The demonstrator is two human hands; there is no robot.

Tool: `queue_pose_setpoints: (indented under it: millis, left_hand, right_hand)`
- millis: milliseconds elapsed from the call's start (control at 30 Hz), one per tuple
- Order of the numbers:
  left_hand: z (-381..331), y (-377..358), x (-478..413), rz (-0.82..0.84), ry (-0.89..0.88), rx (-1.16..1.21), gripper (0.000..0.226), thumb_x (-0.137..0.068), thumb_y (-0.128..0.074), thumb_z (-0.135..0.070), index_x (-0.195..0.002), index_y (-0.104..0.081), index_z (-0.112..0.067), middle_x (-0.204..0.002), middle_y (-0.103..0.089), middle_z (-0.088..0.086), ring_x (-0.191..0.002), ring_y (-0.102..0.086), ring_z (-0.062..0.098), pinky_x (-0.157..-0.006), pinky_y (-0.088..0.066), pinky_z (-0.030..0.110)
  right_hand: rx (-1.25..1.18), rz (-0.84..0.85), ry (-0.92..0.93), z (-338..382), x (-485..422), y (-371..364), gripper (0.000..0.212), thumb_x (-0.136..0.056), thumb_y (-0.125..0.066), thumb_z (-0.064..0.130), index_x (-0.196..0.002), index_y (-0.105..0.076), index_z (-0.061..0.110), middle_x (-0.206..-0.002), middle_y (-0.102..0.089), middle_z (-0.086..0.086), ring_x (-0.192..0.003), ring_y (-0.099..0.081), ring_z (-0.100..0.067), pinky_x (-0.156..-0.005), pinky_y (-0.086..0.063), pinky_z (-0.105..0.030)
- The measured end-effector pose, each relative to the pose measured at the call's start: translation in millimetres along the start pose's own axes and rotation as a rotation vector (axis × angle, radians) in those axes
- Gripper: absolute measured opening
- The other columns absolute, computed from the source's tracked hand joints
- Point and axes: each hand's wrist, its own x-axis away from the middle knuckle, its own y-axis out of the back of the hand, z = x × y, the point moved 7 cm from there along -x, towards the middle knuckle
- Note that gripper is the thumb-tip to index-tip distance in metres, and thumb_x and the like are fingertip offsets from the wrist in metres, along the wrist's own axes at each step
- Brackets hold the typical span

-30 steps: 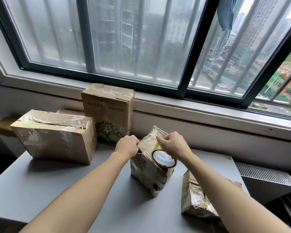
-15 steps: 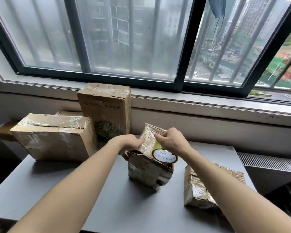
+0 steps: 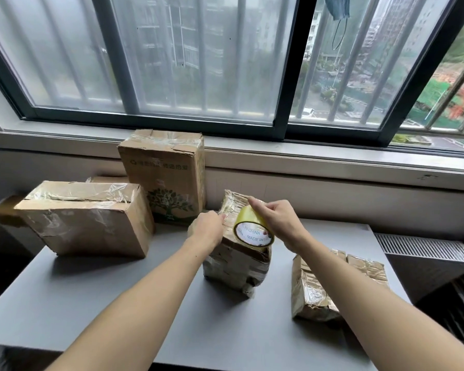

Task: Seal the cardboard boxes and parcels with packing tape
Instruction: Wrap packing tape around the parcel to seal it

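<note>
One tall box (image 3: 169,178) behind, spare parcel (image 3: 314,290) right

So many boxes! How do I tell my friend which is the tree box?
Look below the big window to the back of the grey table. The tree box stands upright there, just right of the wide flat box. It alone has a green tree printed on its front.
</note>
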Motion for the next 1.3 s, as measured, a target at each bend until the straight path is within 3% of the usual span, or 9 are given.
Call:
queue_pose_setpoints:
  millis: [133,400,500,567,633,733,933,1133,1300]
  left_hand:
    - [-3,5,4,-0.028,-0.022,-0.006,0.046,-0.108,-0.033,-0.038,-0.117,-0.062,-0.004,-0.118,-0.065,0.018,-0.109,-0.061,0.035,-0.079,-0.043,0.036]
    - [2,2,4,0.006,0.0,-0.082,0.049,-0.108,-0.026,-0.04,-0.118,-0.063,-0.009,-0.117,-0.067,0.014,-0.107,-0.063,0.031,-0.076,-0.043,0.034]
    - [3,7,4,-0.036,0.005,-0.225,0.046,-0.108,-0.024,-0.041,-0.127,-0.055,-0.013,-0.124,-0.063,0.011,-0.114,-0.06,0.03,-0.083,-0.044,0.036]
    - [-8,12,6,-0.162,-0.133,-0.261,0.048,-0.106,-0.026,-0.047,-0.132,-0.047,-0.013,-0.133,-0.055,0.01,-0.12,-0.054,0.03,-0.091,-0.043,0.04]
    - [-24,11,17,-0.242,-0.405,-0.226,0.075,-0.098,-0.012,-0.066,-0.137,-0.047,-0.012,-0.144,-0.047,0.01,-0.129,-0.046,0.028,-0.103,-0.037,0.043]
    - [-37,-8,37,-0.056,-0.631,-0.221,0.124,-0.064,0.014,-0.094,-0.147,-0.04,-0.018,-0.158,-0.03,0.0,-0.147,-0.023,0.018,-0.119,-0.017,0.048]
    - [-38,-27,44,0.02,-0.419,-0.272,0.141,-0.054,-0.031,-0.102,-0.158,0.006,-0.014,-0.166,0.004,-0.001,-0.152,0.006,0.016,-0.117,0.006,0.064]
    - [-36,-21,26,0.071,-0.311,-0.173,0.145,-0.055,-0.047,-0.098,-0.157,0.011,-0.013,-0.166,0.01,0.002,-0.152,0.01,0.016,-0.12,0.001,0.06]
    - [-27,-14,12,0.085,-0.34,-0.316,0.147,-0.052,-0.037,-0.103,-0.158,0.005,-0.01,-0.167,0.004,0.004,-0.153,0.006,0.016,-0.119,0.006,0.062]
  right_hand:
    - [0.346,-0.005,0.102,32,-3,10,0.06,-0.095,-0.061,0.046,-0.051,-0.038,0.013,-0.041,-0.031,0.007,-0.039,-0.025,-0.01,-0.042,-0.024,-0.025]
    - [0.715,0.085,0.01,11,4,31,0.051,-0.091,-0.057,0.045,-0.054,-0.035,0.017,-0.048,-0.036,0.001,-0.049,-0.032,-0.019,-0.048,-0.028,-0.029]
    - [0.588,0.089,0.032,-4,9,39,0.055,-0.093,-0.058,0.049,-0.055,-0.035,0.018,-0.048,-0.031,0.005,-0.045,-0.027,-0.013,-0.047,-0.024,-0.03]
    - [0.5,0.026,0.026,-14,11,44,0.057,-0.094,-0.061,0.048,-0.056,-0.031,0.018,-0.049,-0.025,0.006,-0.046,-0.022,-0.012,-0.047,-0.02,-0.03]
    - [0.432,-0.045,-0.001,-22,10,49,0.06,-0.094,-0.062,0.045,-0.053,-0.026,0.02,-0.047,-0.021,0.009,-0.045,-0.019,-0.011,-0.045,-0.017,-0.027]
    - [0.37,-0.174,-0.01,-25,9,55,0.062,-0.095,-0.061,0.038,-0.05,-0.023,0.019,-0.047,-0.018,0.008,-0.046,-0.018,-0.012,-0.046,-0.017,-0.031]
    - [0.248,-0.324,-0.017,-27,3,51,0.061,-0.095,-0.057,0.032,-0.048,-0.022,0.017,-0.047,-0.016,0.006,-0.045,-0.019,-0.013,-0.046,-0.019,-0.03]
    - [0.047,-0.348,-0.08,-39,-3,30,0.055,-0.095,-0.056,0.031,-0.048,-0.031,0.018,-0.049,-0.026,0.002,-0.042,-0.024,-0.012,-0.047,-0.023,-0.03]
    - [-0.051,-0.22,-0.071,-37,-16,23,0.052,-0.095,-0.06,0.042,-0.053,-0.043,0.016,-0.061,-0.036,-0.004,-0.057,-0.03,-0.017,-0.056,-0.025,-0.032]
